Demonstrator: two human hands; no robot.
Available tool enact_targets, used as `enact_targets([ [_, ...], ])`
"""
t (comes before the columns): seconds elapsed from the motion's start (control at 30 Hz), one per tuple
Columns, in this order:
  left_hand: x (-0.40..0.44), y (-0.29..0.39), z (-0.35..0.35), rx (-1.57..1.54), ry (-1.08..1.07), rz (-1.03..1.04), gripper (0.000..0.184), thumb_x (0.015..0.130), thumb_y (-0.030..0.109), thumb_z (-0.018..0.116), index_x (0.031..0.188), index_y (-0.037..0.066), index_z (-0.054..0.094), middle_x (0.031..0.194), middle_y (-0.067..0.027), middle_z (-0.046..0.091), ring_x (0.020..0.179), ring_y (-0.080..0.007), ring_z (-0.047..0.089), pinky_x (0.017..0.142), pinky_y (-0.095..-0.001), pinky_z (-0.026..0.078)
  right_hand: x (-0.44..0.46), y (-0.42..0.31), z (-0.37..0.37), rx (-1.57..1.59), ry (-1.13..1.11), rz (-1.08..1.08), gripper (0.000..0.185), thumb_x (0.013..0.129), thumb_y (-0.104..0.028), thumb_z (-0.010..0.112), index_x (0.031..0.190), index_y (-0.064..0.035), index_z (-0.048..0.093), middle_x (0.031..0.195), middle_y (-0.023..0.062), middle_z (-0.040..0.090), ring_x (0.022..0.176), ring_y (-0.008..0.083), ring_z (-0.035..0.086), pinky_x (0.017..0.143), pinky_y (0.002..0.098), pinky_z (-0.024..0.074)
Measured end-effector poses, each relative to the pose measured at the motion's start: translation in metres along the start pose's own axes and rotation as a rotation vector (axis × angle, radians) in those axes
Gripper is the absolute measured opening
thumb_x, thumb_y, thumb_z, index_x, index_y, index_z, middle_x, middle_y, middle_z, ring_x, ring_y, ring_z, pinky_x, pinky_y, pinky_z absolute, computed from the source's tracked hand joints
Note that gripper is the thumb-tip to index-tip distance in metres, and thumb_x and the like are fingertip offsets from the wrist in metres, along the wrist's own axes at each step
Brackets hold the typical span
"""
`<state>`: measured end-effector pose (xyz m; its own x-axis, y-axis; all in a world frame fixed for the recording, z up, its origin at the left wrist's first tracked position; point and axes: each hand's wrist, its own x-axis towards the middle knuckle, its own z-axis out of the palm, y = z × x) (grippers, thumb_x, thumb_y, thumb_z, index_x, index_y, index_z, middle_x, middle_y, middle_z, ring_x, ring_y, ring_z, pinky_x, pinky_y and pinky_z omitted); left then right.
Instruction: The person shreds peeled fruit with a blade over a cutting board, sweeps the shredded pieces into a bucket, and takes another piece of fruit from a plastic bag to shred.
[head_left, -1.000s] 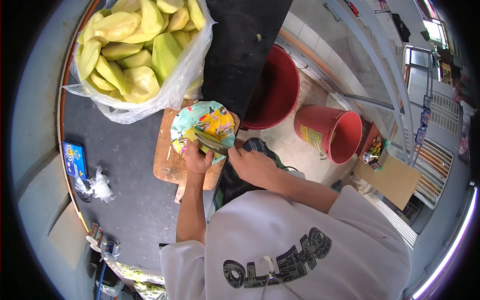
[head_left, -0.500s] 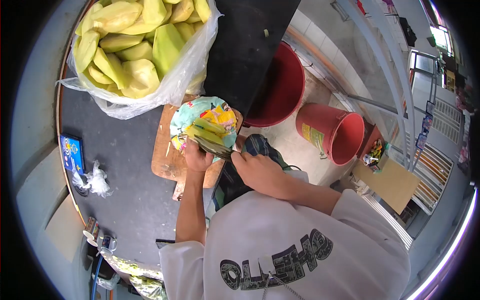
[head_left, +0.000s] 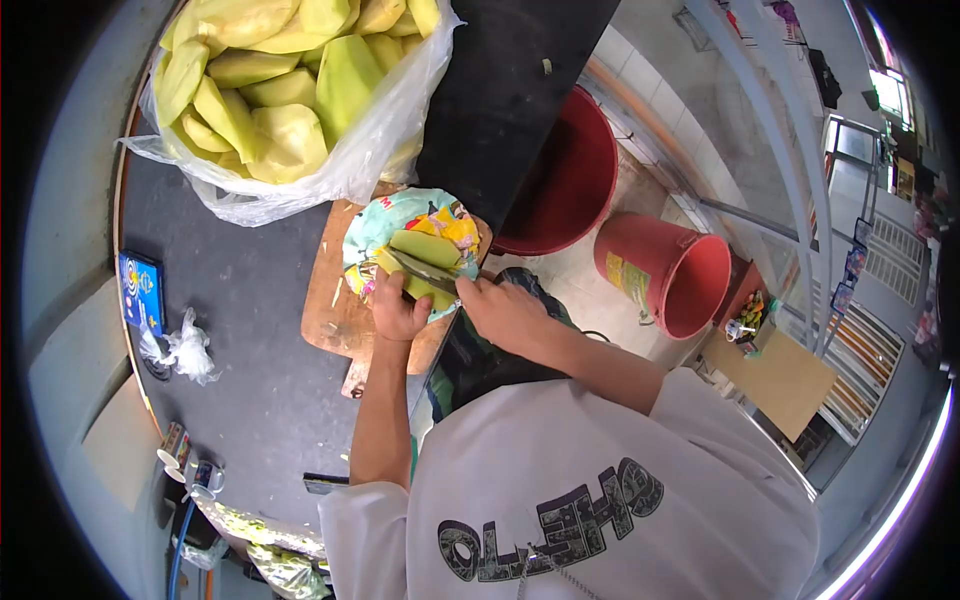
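My right hand (head_left: 505, 315) grips a knife (head_left: 428, 272), its blade slanting across a pale green fruit piece (head_left: 425, 292) that looks like peeled mango. My left hand (head_left: 398, 312) is closed around the near side of that piece, its fingertips partly hidden. Another fruit piece (head_left: 425, 246) lies just beyond the blade. Both pieces rest over a colorful printed cloth or plastic sheet (head_left: 375, 222), which covers part of a wooden cutting board (head_left: 325, 300). How deep the blade sits in the fruit cannot be seen.
A plastic bag (head_left: 430, 100) full of peeled fruit pieces (head_left: 285, 140) stands beyond the board on the dark table (head_left: 260, 400). Crumpled plastic (head_left: 190, 348), a blue box (head_left: 141, 290) and cups (head_left: 208, 480) lie leftward. Two red bins (head_left: 570, 190) (head_left: 650, 262) stand right.
The knife blade has turned and come down onto the fruit, and more of the fruit pieces shows. Both hands stay close to where they were. The view has shifted slightly.
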<state>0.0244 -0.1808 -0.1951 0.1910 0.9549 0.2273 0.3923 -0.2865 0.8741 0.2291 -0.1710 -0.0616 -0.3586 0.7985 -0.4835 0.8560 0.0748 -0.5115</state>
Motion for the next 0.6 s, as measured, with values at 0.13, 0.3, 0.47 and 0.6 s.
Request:
enact_targets([
  [0.13,0.01,0.012,-0.002,-0.03,-0.02,-0.098,0.066,0.093,0.057,0.058,0.121,-0.002,0.053,0.113,-0.03,0.057,0.097,-0.0463,0.059,0.082,-0.0486,0.05,-0.027,-0.025,-0.04,0.014,-0.118,-0.006,0.024,0.091,-0.009,0.052,0.113,0.0003,0.048,0.087,0.0211,0.067,0.068,0.0393,0.069,0.058,0.0486,0.0569],
  [0.3,0.013,0.016,-0.002,-0.044,0.0,-0.11,0.066,0.092,0.059,0.057,0.117,-0.003,0.059,0.114,-0.0292,0.057,0.1,-0.0467,0.058,0.084,-0.0472,0.05,-0.034,-0.033,-0.054,0.024,-0.15,0.028,0.021,0.091,-0.008,0.053,0.109,-0.0003,0.047,0.085,0.0207,0.067,0.067,0.039,0.069,0.058,0.0488,0.0567],
  [0.47,0.003,0.008,-0.001,0.013,-0.002,-0.064,0.066,0.091,0.059,0.061,0.117,-0.001,0.053,0.107,-0.0276,0.057,0.092,-0.0442,0.059,0.077,-0.0488,0.05,-0.014,-0.015,-0.023,-0.013,-0.092,-0.006,0.017,0.089,-0.006,0.052,0.104,-0.0001,0.047,0.081,0.0208,0.066,0.068,0.0403,0.069,0.059,0.049,0.0569],
  [0.6,-0.003,-0.002,-0.001,0.051,-0.002,-0.059,0.064,0.09,0.057,0.063,0.115,0.0,0.05,0.099,-0.0259,0.055,0.088,-0.0429,0.059,0.074,-0.0493,0.049,0.006,-0.003,-0.003,-0.009,-0.073,-0.022,0.017,0.089,-0.005,0.052,0.104,0.0003,0.047,0.081,0.0222,0.066,0.072,0.0429,0.069,0.063,0.0509,0.0572],
])
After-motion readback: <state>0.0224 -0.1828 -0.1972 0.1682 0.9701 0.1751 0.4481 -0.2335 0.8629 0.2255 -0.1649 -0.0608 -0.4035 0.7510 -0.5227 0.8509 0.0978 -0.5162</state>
